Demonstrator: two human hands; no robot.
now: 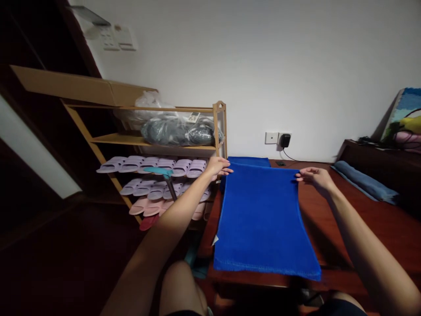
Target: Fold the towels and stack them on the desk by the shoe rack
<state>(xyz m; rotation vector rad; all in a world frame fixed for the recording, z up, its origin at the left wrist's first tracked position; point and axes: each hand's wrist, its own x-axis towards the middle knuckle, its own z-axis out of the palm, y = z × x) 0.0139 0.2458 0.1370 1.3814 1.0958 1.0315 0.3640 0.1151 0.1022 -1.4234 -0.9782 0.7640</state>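
Note:
A bright blue towel (259, 215) is spread out between my two hands over the reddish-brown wooden table (355, 219). My left hand (219, 167) pinches its far left corner. At the far right corner my right hand (314, 177) pinches the edge between thumb and fingers. The towel's near hem reaches the table's front edge, and a small white tag (215, 240) sticks out on its left side. Behind it, against the wall, lies another folded blue cloth (248, 161), partly covered by the towel.
A rolled grey-blue cloth (365, 181) lies at the table's right. A black charger (285, 140) is plugged into the wall, its cord trailing onto the table. Left stands a wooden shoe rack (148, 108) with several slippers, a plastic-wrapped bundle (179, 130) and a cardboard box (66, 85).

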